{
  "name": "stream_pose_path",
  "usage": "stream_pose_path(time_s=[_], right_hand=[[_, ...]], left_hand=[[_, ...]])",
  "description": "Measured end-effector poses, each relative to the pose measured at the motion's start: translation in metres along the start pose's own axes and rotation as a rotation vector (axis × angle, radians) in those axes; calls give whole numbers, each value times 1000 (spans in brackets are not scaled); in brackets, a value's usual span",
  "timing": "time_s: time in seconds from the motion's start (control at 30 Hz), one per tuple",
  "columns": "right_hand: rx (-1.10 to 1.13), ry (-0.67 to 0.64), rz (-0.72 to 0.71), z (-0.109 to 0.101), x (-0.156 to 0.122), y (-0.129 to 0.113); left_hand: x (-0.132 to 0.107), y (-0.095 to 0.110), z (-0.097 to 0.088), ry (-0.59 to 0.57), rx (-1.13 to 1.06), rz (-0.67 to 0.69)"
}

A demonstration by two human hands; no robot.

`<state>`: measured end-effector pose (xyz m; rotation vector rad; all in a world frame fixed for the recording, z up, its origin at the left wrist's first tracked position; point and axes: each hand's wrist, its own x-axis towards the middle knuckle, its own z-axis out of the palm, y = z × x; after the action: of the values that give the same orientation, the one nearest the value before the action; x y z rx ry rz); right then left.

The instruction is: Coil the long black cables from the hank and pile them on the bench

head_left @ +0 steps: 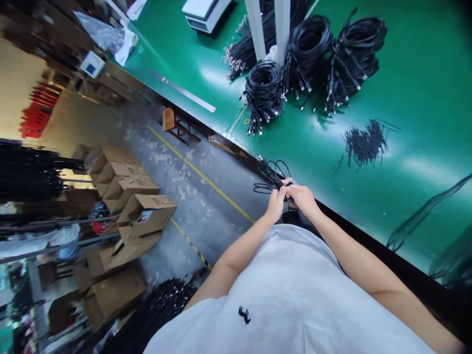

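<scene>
Both my hands meet at the near edge of a green table (424,73), closed round a small coil of thin black cable (271,176). My left hand (276,201) grips the coil from the left, fingers curled over it. My right hand (301,197) pinches it from the right, touching the left hand. The cable's loops fan out to the upper left, past the table edge. My white shirt fills the lower part of the view.
Several bundled black cable coils (308,59) lie at the far side of the table, with a heap of short black ties (365,142) nearer. A white device (204,14) sits at the back. Cardboard boxes (136,206) and a wooden stool (177,125) stand on the floor at left.
</scene>
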<state>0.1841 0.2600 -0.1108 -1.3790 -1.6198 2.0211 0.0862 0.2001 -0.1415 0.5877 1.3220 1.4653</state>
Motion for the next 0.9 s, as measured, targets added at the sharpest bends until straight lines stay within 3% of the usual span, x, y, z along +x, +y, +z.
stream_pose_path(time_s=[0.1, 0.17, 0.23, 0.43, 0.53, 0.63, 0.7, 0.8, 0.83, 0.9], right_hand=[[303, -160, 113, -6, -9, 1], [413, -246, 156, -9, -18, 0], [500, -300, 190, -8, -28, -1], [676, -306, 248, 10, -43, 4], [406, -313, 160, 3, -53, 10], [83, -349, 40, -23, -67, 15], [-21, -211, -33, -44, -75, 16], [-197, 239, -219, -68, -78, 14], [-291, 329, -306, -72, -76, 12], [-513, 325, -482, -70, -68, 8]], left_hand=[[-4, 8, -2, -156, 200, 85], [-8, 14, -1, -243, 182, 63], [-13, 20, 4, -258, 64, 5], [-11, 48, 21, -80, -261, -250], [7, 69, 19, 98, -445, -299], [25, 84, 10, 220, -515, -318], [33, 87, 7, 262, -481, -339], [38, 85, 9, 262, -427, -378], [38, 83, 12, 240, -412, -400], [37, 80, 19, 161, -374, -483]])
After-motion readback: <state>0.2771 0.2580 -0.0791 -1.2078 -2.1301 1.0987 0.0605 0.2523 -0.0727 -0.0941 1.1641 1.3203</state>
